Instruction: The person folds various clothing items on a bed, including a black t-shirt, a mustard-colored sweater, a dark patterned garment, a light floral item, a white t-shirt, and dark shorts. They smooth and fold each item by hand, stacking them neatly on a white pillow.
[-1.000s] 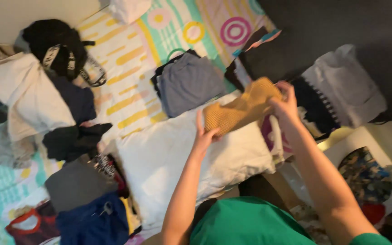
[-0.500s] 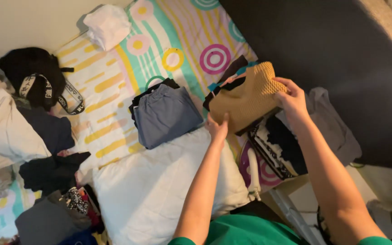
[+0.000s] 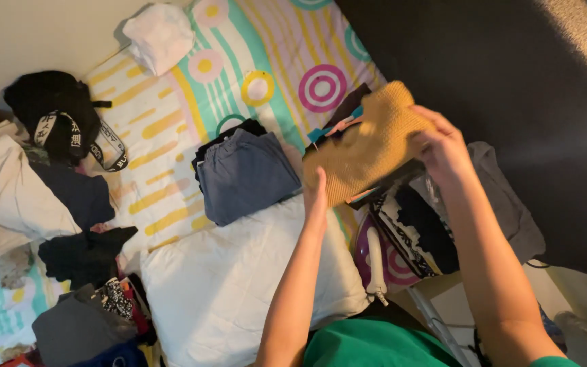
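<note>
Over the bed (image 3: pixel 171 122), hands, left (image 3: pixel 316 197), right (image 3: pixel 443 146), gripping folded mustard knit (image 3: pixel 365 149)

Below my view: white pillow (image 3: pixel 239 285) at lower centre, folded blue-grey garment (image 3: pixel 246 175) at centre, black bag (image 3: pixel 52 112) upper left, white cloth (image 3: pixel 161 35) at top.

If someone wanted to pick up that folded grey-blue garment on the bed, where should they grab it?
Probably best by sliding the hands under the two opposite long edges of the folded grey-blue fabric garment, coming from above. It lies flat as a neat rectangle atop a dark folded piece, so supporting both sides should keep the folds from opening.
</note>
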